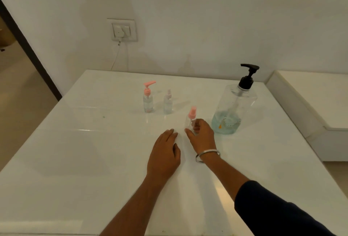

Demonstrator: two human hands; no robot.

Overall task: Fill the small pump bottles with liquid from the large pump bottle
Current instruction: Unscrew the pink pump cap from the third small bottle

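While the right hand point(202, 135) curled round the upright small bottle point(191, 121), the large pump bottle point(233, 107) stood just to its right — nearer that hand; left hand point(165, 153) lay flat, fingers straight, holding nothing.

On the glossy white surface point(75, 141), you have wide bare room to your left and along the near edge. Ahead, the small clear bottle with the pink pump head point(148, 97) and the small clear bottle with the pale spray top point(168, 102) stand just beside each other, with only a narrow gap between. To your right, the large clear pump bottle with the black head point(235, 104) blocks the way, near the small pink-topped spray bottle point(191, 117) which your right hand point(202, 136) grips. Your left hand point(165, 153) lies flat just beside it.
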